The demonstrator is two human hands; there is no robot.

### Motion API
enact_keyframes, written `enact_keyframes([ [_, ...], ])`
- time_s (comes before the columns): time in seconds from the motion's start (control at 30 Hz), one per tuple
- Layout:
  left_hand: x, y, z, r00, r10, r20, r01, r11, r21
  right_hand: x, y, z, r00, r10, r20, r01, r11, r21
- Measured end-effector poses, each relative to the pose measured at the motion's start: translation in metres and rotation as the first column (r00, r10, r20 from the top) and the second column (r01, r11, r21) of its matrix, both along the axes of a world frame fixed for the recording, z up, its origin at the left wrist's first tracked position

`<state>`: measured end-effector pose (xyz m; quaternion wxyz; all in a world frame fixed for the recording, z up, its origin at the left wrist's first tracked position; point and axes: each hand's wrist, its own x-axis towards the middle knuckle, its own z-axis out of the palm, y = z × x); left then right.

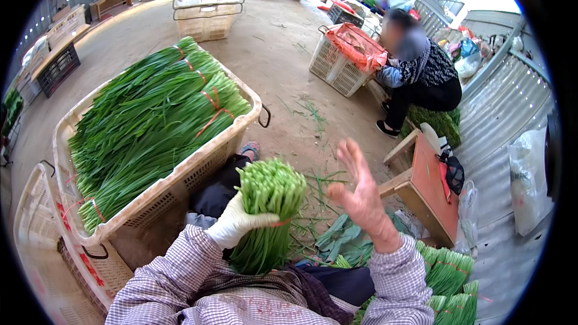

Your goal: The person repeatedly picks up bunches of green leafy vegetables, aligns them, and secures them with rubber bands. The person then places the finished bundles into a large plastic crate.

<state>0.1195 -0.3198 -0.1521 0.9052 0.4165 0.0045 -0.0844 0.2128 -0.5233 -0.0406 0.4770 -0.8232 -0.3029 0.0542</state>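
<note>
My left hand (239,223), in a white glove, grips a thick bundle of green Chinese chives (275,203) upright over my lap, its pale cut ends up and a red band round it. To the right of the bundle my right hand (359,194) is raised bare, with thumb and fingers apart and nothing in it. A plastic crate (253,99) at the left is heaped with banded bundles of chives (149,99). More banded bundles (451,271) lie beside my right arm.
An empty-looking crate (40,243) stands at the lower left. Right of me is a wooden stool (433,185) with a reddish top, near a corrugated metal wall (501,144). Ahead, a person (420,67) crouches by a crate with a red cover (356,45). Stacked crates (205,18) stand farther back.
</note>
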Motion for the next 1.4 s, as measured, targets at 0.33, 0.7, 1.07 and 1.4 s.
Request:
enact_keyframes([
  [0.33, 0.006, 0.011, 0.016, 0.936, 0.344, 0.073, -0.338, 0.937, -0.087, -0.066, 0.068, -0.075, 0.986, -0.061, -0.152, 0.063, 0.998, 0.012],
  [0.7, -0.038, 0.060, 0.099, 0.359, -0.329, 0.873, -0.924, -0.259, 0.282, -0.033, 0.078, -0.019, 0.643, 0.180, 0.745, 0.112, 0.940, -0.323],
  [1.07, -0.014, 0.217, 0.156, 0.798, -0.278, 0.535, -0.533, -0.740, 0.410, 0.004, 0.252, 0.031, 0.121, 0.374, 0.920, -0.062, 0.927, -0.369],
  [1.4, -0.094, 0.342, 0.086, 0.935, 0.156, 0.317, -0.063, -0.810, 0.583, -0.032, 0.428, -0.073, 0.236, 0.434, 0.869, -0.291, 0.885, -0.363],
])
